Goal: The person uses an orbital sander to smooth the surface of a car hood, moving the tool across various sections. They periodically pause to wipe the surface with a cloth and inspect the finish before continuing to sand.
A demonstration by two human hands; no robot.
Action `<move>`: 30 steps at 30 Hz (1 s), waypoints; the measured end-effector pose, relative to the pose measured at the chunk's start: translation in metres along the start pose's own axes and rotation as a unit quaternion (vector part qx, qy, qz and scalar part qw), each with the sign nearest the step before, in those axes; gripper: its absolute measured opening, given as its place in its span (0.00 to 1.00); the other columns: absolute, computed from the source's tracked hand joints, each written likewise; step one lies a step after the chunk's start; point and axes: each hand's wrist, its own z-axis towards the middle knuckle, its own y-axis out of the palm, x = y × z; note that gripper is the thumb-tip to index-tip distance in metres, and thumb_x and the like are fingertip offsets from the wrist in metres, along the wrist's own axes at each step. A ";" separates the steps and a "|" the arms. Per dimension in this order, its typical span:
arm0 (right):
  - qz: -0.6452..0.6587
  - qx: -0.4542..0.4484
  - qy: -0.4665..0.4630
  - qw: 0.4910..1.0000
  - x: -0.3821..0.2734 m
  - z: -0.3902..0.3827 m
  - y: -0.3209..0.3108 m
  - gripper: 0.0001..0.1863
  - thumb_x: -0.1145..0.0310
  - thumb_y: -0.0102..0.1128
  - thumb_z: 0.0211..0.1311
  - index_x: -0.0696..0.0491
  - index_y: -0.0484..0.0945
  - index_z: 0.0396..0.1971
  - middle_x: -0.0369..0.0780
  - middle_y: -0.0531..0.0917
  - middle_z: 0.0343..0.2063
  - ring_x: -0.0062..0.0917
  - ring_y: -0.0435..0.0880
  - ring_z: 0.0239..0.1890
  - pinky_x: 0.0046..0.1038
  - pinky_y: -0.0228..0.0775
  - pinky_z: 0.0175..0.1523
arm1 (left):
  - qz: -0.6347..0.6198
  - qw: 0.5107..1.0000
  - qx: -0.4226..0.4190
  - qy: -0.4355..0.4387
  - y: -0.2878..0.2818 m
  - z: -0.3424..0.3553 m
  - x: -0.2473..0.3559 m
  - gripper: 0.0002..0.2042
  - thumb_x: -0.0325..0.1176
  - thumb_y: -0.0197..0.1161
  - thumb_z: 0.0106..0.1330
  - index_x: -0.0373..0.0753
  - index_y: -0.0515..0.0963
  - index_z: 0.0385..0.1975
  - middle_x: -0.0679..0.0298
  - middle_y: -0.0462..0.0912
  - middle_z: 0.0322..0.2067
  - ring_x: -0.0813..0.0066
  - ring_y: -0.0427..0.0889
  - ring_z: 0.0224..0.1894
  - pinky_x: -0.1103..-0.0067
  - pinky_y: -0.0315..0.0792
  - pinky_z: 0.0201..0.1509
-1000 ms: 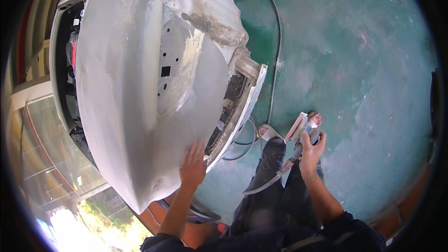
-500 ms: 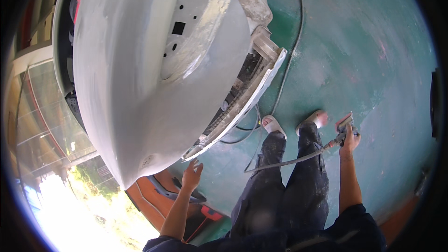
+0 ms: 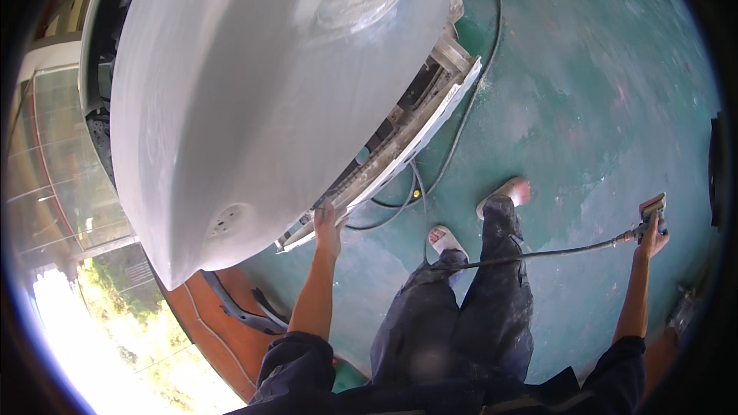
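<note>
Cut off by the upper edge: grey primed car body (image 3: 261, 84). Fingertips of left hand (image 3: 328, 223) hidden under its lower rim. Too small to tell: make-up of sander (image 3: 653, 207) in right hand (image 3: 653, 237). Washed out at lower left: bright ground (image 3: 92, 338).

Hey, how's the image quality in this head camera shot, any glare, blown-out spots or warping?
Head view: heavy fisheye, so the grey car body panel bulges and a black rim rings the frame; the lower-left corner is blown out white by sunlight; soft sheen on the panel; the green floor is evenly lit; the left hand on the panel edge and the right hand holding the air tool are fairly sharp.
</note>
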 end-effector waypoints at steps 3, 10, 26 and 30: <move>0.053 -0.043 0.008 0.998 -0.006 -0.027 -0.042 0.23 0.58 0.77 0.61 0.65 0.83 0.41 0.40 0.86 0.35 0.21 0.82 0.29 0.28 0.77 0.33 | 0.013 0.994 -0.002 0.109 0.022 -0.012 -0.039 0.17 0.44 0.53 0.82 0.41 0.74 0.30 0.72 0.71 0.21 0.81 0.69 0.22 0.79 0.66 0.27; 0.123 -0.027 0.060 0.990 -0.010 -0.173 -0.069 0.26 0.59 0.77 0.63 0.60 0.71 0.47 0.41 0.83 0.36 0.20 0.82 0.29 0.25 0.76 0.31 | 0.075 0.978 0.171 0.096 -0.057 -0.076 -0.108 0.30 0.52 0.49 0.82 0.37 0.67 0.18 0.68 0.63 0.14 0.77 0.60 0.18 0.68 0.57 0.24; 0.113 0.052 0.051 0.991 -0.054 -0.304 -0.131 0.28 0.60 0.76 0.64 0.60 0.68 0.50 0.42 0.81 0.40 0.22 0.82 0.32 0.26 0.78 0.31 | 0.235 0.941 0.169 0.174 -0.072 -0.008 -0.152 0.29 0.50 0.47 0.81 0.27 0.81 0.29 0.38 0.79 0.25 0.33 0.76 0.30 0.50 0.65 0.35; 0.122 0.042 0.043 0.991 -0.049 -0.311 -0.137 0.26 0.60 0.75 0.64 0.59 0.69 0.49 0.42 0.81 0.40 0.22 0.81 0.30 0.26 0.78 0.30 | 0.218 0.953 0.092 0.187 -0.082 0.010 -0.170 0.26 0.50 0.48 0.81 0.31 0.83 0.38 0.43 0.84 0.35 0.38 0.80 0.37 0.55 0.71 0.41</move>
